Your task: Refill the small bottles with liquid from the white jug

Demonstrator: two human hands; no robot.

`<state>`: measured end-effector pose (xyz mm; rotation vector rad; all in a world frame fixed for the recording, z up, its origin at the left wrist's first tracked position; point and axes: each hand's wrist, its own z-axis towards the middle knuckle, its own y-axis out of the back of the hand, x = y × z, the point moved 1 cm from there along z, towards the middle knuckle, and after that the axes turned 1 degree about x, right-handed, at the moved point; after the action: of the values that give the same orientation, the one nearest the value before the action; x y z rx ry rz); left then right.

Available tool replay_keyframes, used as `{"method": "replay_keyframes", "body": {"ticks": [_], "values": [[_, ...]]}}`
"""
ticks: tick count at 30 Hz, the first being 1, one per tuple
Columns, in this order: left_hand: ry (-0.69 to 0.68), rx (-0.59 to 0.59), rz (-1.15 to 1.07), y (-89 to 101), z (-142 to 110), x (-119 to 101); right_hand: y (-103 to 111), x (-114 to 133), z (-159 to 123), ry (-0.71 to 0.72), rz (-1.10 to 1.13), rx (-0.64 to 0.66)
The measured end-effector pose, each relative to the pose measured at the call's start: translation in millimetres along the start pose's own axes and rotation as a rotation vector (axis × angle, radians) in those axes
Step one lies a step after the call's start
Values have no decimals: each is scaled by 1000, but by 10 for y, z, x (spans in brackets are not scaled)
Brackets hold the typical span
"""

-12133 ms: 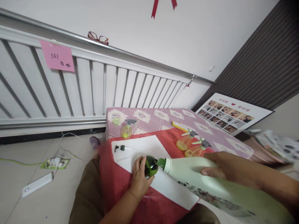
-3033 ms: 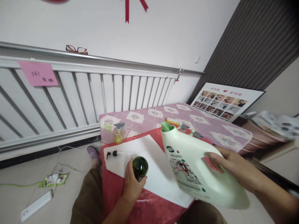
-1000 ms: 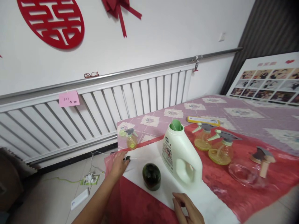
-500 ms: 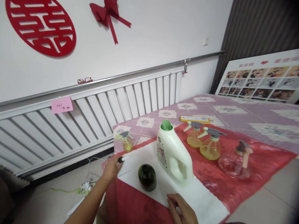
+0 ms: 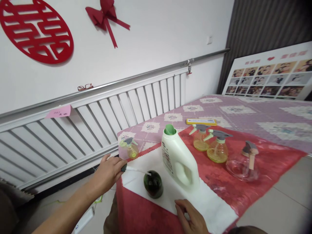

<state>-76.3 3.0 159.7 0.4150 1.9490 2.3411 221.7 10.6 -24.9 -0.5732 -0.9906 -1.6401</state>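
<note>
My left hand (image 5: pixel 110 169) is closed on the dark end of a dark cap with a long white tube (image 5: pixel 136 169). The tube points right, its tip at the top of a small dark green bottle (image 5: pixel 154 187); whether it is inside the mouth I cannot tell. The bottle stands on a white cloth (image 5: pixel 207 201). My right hand (image 5: pixel 191 216) rests at the cloth's near edge with curled fingers and nothing visible in them. Behind the green bottle stands a large pale detergent jug (image 5: pixel 179 156) with a green opening.
Spray bottles with yellow liquid (image 5: pixel 218 151) and a clear spray bottle (image 5: pixel 243 164) stand on the red sheet (image 5: pixel 270 156) to the right. Another small spray bottle (image 5: pixel 132 149) is at the table's left edge. A yellow flat case (image 5: pixel 201 122) lies behind. A radiator (image 5: pixel 109 120) lines the wall.
My left hand has moved up and turned over, bringing the white tube's tip right to the green bottle's top. My right hand stays in place. The view has shifted slightly.
</note>
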Motion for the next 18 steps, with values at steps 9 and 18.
{"method": "replay_keyframes", "body": {"ticks": [9,18], "values": [[-184,36,270,202,277,-243,28,47,10,-31,3,-64],[-331,-5,273,106,489,-587,63,6,7,-18,7,-33]]}}
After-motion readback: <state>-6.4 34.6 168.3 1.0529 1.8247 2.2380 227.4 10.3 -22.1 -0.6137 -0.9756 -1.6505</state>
